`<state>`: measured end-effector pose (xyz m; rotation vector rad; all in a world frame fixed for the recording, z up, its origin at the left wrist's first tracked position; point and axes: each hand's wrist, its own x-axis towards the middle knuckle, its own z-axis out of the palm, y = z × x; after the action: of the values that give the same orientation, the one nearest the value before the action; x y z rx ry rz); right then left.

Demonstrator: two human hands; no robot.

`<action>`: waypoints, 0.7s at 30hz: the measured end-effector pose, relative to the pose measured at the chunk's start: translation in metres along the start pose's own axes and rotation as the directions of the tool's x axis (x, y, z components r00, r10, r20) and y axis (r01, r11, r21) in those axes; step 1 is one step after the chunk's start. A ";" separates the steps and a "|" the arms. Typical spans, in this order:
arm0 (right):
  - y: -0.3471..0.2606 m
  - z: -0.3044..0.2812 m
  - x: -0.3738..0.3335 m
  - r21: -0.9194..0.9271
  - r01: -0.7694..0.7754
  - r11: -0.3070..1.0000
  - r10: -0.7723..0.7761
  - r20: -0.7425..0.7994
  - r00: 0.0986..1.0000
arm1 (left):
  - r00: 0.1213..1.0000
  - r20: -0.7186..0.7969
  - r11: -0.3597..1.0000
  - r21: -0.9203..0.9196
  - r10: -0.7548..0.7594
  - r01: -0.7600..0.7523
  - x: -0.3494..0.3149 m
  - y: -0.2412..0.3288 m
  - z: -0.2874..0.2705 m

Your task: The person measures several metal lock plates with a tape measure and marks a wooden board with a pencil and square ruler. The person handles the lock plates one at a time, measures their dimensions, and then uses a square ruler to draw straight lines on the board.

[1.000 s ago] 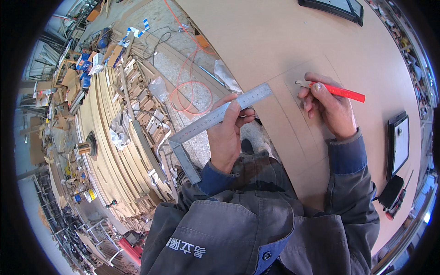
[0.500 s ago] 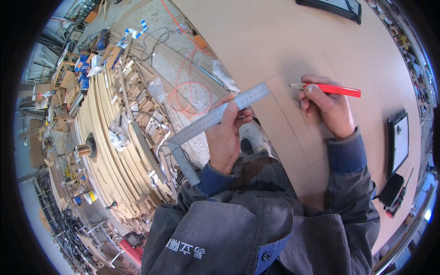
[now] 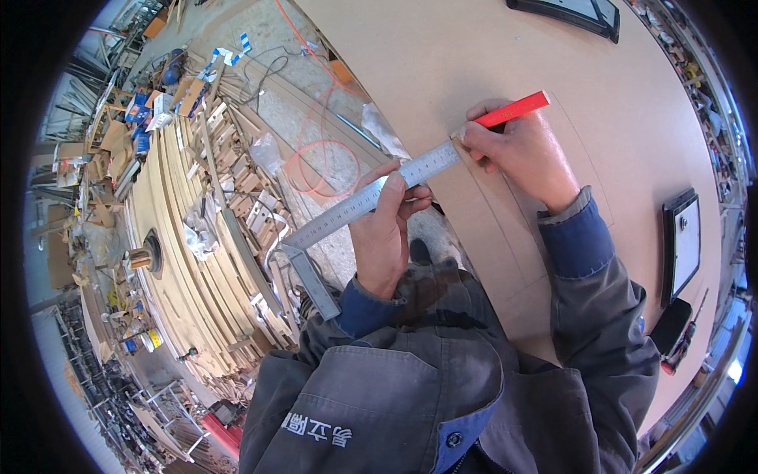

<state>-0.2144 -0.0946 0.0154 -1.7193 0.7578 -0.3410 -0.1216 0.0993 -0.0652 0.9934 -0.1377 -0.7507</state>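
Note:
My left hand (image 3: 384, 237) is closed around the blade of a metal try square (image 3: 347, 212), thumb on top and fingers beneath. The square's thick stock hangs toward my left sleeve, and the far end of its blade lies over the edge of a large brown board (image 3: 474, 63). In my right hand (image 3: 527, 154) is a red carpenter's pencil (image 3: 517, 109), pinched with its tip down at the blade's end. Thin pencil lines run across the board beside and below my right hand.
Two black-framed panels (image 3: 682, 245) lie on the board, at its right side and far edge. Next to the nearer one are a black case (image 3: 671, 325) and a screwdriver (image 3: 685, 341). Left of the board, stacked timber strips (image 3: 178, 261) and an orange hose (image 3: 294, 170) cover the floor.
My right hand has moved left with the pencil, bringing its tip from the open board to the end of the blade. My left hand and the square have barely shifted.

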 end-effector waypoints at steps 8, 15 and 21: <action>-0.001 0.002 0.000 -0.036 0.021 0.999 -0.021 -0.008 1.000 | 1.000 0.014 1.000 0.000 -0.001 0.001 -0.001 -0.002 -0.002; 0.000 0.002 0.005 -0.116 0.020 0.993 -0.020 -0.006 1.000 | 1.000 0.008 1.000 -0.004 -0.003 0.003 0.001 -0.002 -0.001; 0.001 0.005 0.008 -0.204 0.049 0.978 -0.057 -0.034 0.998 | 1.000 0.000 1.000 -0.002 0.000 0.000 -0.001 0.002 0.002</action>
<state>-0.2057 -0.0965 0.0113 -1.9326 0.7993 -0.3441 -0.1223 0.0989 -0.0625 0.9913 -0.1367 -0.7512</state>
